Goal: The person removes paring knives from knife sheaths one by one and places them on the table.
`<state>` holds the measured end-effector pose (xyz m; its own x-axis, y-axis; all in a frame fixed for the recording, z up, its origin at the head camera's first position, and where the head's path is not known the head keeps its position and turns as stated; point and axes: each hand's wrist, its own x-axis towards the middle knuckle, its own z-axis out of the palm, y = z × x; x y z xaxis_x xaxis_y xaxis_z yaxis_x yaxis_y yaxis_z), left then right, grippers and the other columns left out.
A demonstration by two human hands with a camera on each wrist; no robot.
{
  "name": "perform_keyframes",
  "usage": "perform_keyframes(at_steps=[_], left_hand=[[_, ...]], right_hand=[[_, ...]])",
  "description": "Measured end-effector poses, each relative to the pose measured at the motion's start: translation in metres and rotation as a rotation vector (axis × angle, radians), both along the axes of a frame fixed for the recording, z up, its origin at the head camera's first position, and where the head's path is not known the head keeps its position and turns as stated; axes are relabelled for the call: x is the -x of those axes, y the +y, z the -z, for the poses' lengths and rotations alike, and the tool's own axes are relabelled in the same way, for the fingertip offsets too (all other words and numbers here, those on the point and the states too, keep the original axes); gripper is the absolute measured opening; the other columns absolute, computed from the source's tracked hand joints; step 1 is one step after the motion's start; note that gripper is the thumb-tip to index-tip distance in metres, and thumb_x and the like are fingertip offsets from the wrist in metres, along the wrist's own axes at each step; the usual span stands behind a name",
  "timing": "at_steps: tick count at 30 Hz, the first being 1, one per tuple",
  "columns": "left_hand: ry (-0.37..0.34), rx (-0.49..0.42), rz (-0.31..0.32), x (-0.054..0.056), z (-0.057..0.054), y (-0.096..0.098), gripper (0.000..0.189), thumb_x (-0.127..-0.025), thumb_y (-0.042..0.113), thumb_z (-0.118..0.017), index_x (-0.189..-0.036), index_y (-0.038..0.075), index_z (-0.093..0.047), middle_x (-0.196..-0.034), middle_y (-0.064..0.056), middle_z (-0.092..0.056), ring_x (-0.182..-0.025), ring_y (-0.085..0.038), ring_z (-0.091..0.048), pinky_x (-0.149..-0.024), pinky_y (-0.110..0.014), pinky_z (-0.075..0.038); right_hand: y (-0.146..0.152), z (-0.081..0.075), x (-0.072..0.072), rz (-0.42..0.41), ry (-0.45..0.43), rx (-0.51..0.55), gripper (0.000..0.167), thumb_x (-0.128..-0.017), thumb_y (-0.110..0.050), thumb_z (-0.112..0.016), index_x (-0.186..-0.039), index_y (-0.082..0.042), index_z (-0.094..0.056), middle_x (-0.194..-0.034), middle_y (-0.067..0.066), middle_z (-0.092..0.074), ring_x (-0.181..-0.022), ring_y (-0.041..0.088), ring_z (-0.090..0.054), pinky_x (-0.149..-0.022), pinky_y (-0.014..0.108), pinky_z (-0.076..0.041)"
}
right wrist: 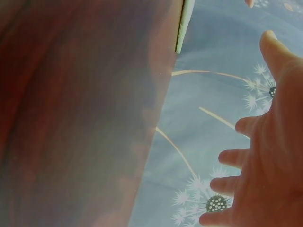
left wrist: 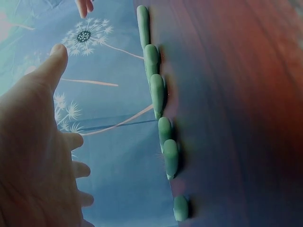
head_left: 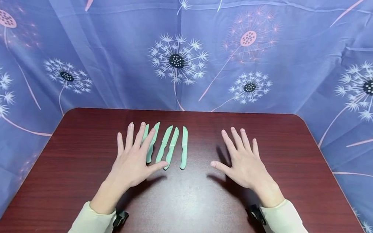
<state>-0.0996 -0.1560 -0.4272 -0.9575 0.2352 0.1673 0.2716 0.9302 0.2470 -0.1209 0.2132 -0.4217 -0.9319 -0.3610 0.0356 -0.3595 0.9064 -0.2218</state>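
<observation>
Several mint-green knives (head_left: pixel 184 149) lie side by side on the dark red-brown table, blades toward the far edge and handles toward me. My left hand (head_left: pixel 132 165) is held above the table with its fingers spread, covering part of the leftmost knives in the head view. Its thumb passes over two of the handles. From the left wrist, the rounded green handles (left wrist: pixel 171 156) appear in a row, apart from the hand. To the right of the knives, my right hand (head_left: pixel 246 168) hovers palm down, fingers spread, holding nothing. One green knife (right wrist: pixel 183 23) shows at the top of the right wrist view.
The wooden table (head_left: pixel 81 137) has rounded far corners. Behind it and at both sides hangs a blue cloth (head_left: pixel 118 62) with a dandelion print. Dark straps with small devices (head_left: pixel 256 213) sit at the wrists, by the pale sleeves (head_left: pixel 291 229).
</observation>
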Motion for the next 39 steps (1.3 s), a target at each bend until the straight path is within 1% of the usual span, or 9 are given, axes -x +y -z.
perform_keyframes(at_steps=[5, 10, 17, 21, 25, 29, 32, 34, 39], left_hand=[[0.011, 0.014, 0.010, 0.002, -0.003, 0.004, 0.115, -0.086, 0.090, -0.054, -0.173, 0.028, -0.009, -0.178, -0.013, -0.006, -0.161, -0.039, 0.015, -0.122, -0.071, 0.005], [0.017, 0.020, 0.020, 0.005, -0.006, 0.007, 0.112, -0.088, 0.087, -0.053, -0.173, 0.028, -0.009, -0.178, -0.010, -0.003, -0.162, -0.038, 0.014, -0.122, -0.071, 0.004], [0.019, 0.024, 0.026, 0.010, -0.009, 0.011, 0.109, -0.091, 0.083, -0.056, -0.172, 0.023, -0.017, -0.178, -0.010, -0.004, -0.162, -0.038, 0.010, -0.122, -0.071, 0.004], [0.020, 0.028, 0.037, 0.015, -0.010, 0.013, 0.108, -0.092, 0.084, -0.053, -0.172, 0.021, -0.019, -0.178, -0.011, -0.006, -0.162, -0.037, 0.009, -0.123, -0.070, 0.004], [0.020, 0.026, 0.052, 0.020, -0.012, 0.014, 0.105, -0.093, 0.082, -0.055, -0.171, 0.019, -0.023, -0.178, -0.012, -0.008, -0.163, -0.037, 0.008, -0.123, -0.069, 0.004], [0.021, 0.029, 0.070, 0.024, -0.014, 0.015, 0.099, -0.095, 0.076, -0.059, -0.170, 0.020, -0.026, -0.177, -0.012, -0.011, -0.163, -0.039, 0.002, -0.124, -0.069, 0.003], [0.029, 0.055, 0.092, 0.028, -0.016, 0.016, 0.094, -0.098, 0.070, -0.060, -0.169, 0.018, -0.028, -0.176, -0.014, -0.015, -0.162, -0.040, -0.004, -0.123, -0.071, -0.003], [0.032, 0.071, 0.112, 0.032, -0.017, 0.016, 0.090, -0.100, 0.065, -0.063, -0.168, 0.017, -0.031, -0.176, -0.015, -0.017, -0.162, -0.041, -0.007, -0.123, -0.072, -0.008], [0.042, 0.102, 0.169, 0.046, -0.019, 0.018, 0.077, -0.103, 0.046, -0.069, -0.166, 0.016, -0.037, -0.174, -0.016, -0.022, -0.160, -0.042, -0.016, -0.123, -0.068, -0.018]], right_hand=[[-0.002, -0.001, 0.002, -0.004, 0.008, -0.009, 0.109, -0.093, -0.086, -0.046, -0.173, -0.023, -0.008, -0.178, 0.012, -0.002, -0.162, 0.037, 0.008, -0.121, 0.075, -0.004], [-0.004, -0.002, 0.003, -0.014, 0.014, -0.016, 0.108, -0.093, -0.086, -0.047, -0.173, -0.021, -0.012, -0.178, 0.013, -0.007, -0.162, 0.040, 0.003, -0.121, 0.075, -0.006], [-0.009, -0.003, 0.003, -0.025, 0.017, -0.023, 0.106, -0.093, -0.083, -0.051, -0.172, -0.019, -0.019, -0.176, 0.014, -0.017, -0.162, 0.042, -0.007, -0.120, 0.074, -0.012], [-0.011, -0.004, 0.003, -0.029, 0.024, -0.028, 0.107, -0.093, -0.085, -0.048, -0.171, -0.018, -0.020, -0.175, 0.014, -0.019, -0.161, 0.042, -0.009, -0.120, 0.074, -0.013], [-0.013, -0.006, 0.002, -0.034, 0.024, -0.025, 0.106, -0.094, -0.084, -0.050, -0.171, -0.018, -0.021, -0.174, 0.014, -0.021, -0.161, 0.041, -0.012, -0.121, 0.073, -0.014], [-0.017, -0.008, 0.002, -0.050, 0.042, -0.022, 0.102, -0.095, -0.081, -0.053, -0.169, -0.014, -0.029, -0.169, 0.016, -0.033, -0.157, 0.042, -0.025, -0.120, 0.069, -0.023], [-0.021, -0.010, 0.001, -0.066, 0.065, -0.025, 0.099, -0.095, -0.078, -0.056, -0.164, -0.010, -0.039, -0.160, 0.018, -0.046, -0.148, 0.042, -0.041, -0.115, 0.065, -0.034], [-0.025, -0.011, 0.000, -0.075, 0.073, -0.026, 0.096, -0.095, -0.075, -0.059, -0.160, -0.006, -0.045, -0.153, 0.018, -0.053, -0.141, 0.042, -0.049, -0.111, 0.063, -0.039], [-0.035, -0.012, 0.001, -0.085, 0.094, -0.027, 0.086, -0.095, -0.069, -0.066, -0.148, -0.001, -0.057, -0.138, 0.017, -0.063, -0.126, 0.039, -0.060, -0.102, 0.059, -0.047]])
